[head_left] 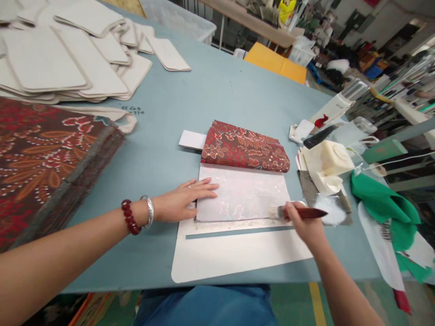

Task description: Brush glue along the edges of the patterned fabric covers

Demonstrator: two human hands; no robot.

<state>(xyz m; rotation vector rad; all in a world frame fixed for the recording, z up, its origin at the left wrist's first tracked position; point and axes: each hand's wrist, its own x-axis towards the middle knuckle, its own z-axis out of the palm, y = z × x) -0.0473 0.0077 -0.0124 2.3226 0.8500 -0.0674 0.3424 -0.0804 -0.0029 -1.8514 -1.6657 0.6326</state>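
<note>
My left hand (185, 199) lies flat, fingers spread, on the left edge of a pale, glue-wet sheet (243, 192) whose far part is folded back to show red floral fabric (244, 151). My right hand (301, 222) grips a brush (295, 212) with a dark red handle; its bristles touch the sheet's near right edge. Under the sheet lies a white card (234, 256) with rounded corners. A red bead bracelet and a silver bangle circle my left wrist.
A stack of red-brown floral fabric (44, 158) lies at the left, with several white card panels (68, 59) behind it. At the right are a white glue tub (326, 165), a glue-smeared board (335, 210) and green cloth (387, 206). The blue table edge (136, 283) is near me.
</note>
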